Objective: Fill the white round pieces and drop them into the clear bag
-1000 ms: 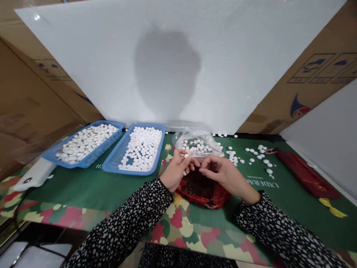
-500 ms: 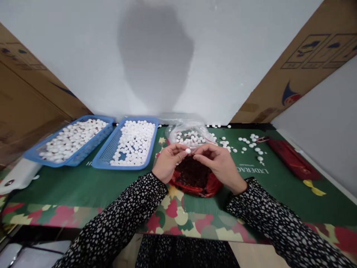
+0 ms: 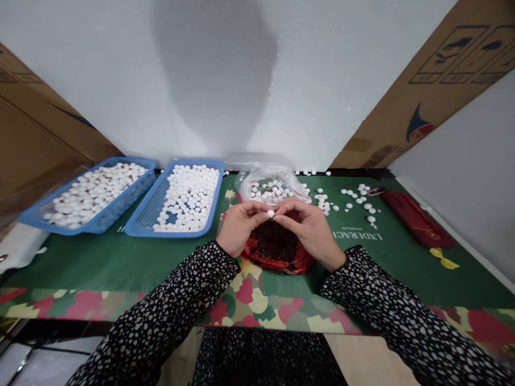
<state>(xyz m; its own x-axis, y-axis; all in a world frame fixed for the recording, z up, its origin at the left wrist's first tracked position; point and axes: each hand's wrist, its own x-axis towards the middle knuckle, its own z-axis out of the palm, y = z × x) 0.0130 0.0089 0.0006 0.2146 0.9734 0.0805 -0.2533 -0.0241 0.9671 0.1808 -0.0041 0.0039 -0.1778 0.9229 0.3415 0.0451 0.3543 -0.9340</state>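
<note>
A small white ball [image 3: 271,213] is up in the air between two hands, over a red bag [image 3: 284,266]. The left hand [image 3: 238,225] pinches it with the thumb and a finger. The right hand [image 3: 316,228] comes to the ball from the other side, with its thumb and finger close together at the ball's edge. It is hard to tell if they squeeze the ball or only touch it. The two hands nearly meet.

The red bag lies open on the green table [image 3: 88,271], and dark brown stuff [image 3: 277,241] fills it. Just behind the hands is a clear bag [image 3: 261,174] with more white balls in it. Loose balls [image 3: 360,195] lie near it, to the right.

On the left are two blue trays. The near one [image 3: 140,217] holds clean white balls. The far one [image 3: 38,217] holds white balls with brown bits among them. On the right lie a dark red pouch [image 3: 420,219] and a yellow ribbon [image 3: 443,258]. A big white board [image 3: 322,80] stands at the back.
</note>
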